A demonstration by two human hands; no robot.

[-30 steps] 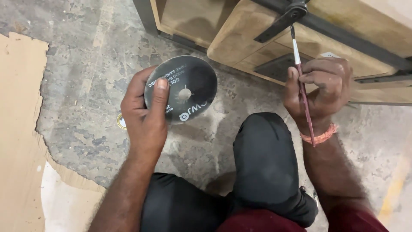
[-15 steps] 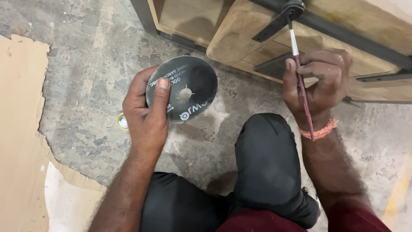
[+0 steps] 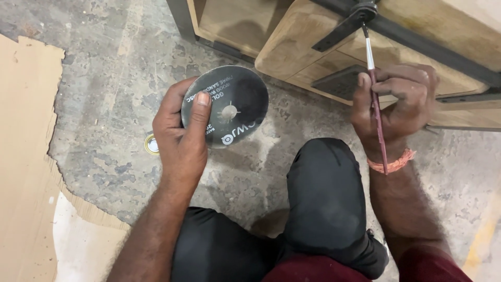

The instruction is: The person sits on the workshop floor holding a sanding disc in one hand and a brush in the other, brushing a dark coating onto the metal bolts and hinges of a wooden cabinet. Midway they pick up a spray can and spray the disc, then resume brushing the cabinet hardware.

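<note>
While the left hand (image 3: 180,138) clamps the dark sanding disc (image 3: 225,106) by its rim above the concrete floor (image 3: 104,78), the right hand (image 3: 397,107) pinches a thin brush (image 3: 374,89) mid-handle, bristles at the black bracket (image 3: 342,25); both seem light, the disc flexible.

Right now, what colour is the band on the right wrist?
Orange-pink, a thin band under the right hand; head view shows it.

Left hand (image 3: 180,138) grips black sanding disc (image 3: 229,107), thumb across its face, disc tilted above concrete floor (image 3: 104,78). Right hand (image 3: 396,107) pinches thin paintbrush (image 3: 374,94), bristle end up at black metal bracket (image 3: 344,26) on wooden cabinet (image 3: 292,47). Orange wristband (image 3: 394,163) on right wrist. Small round cap (image 3: 152,144) on floor beside left hand. Cardboard sheet (image 3: 21,156) at left.
</note>
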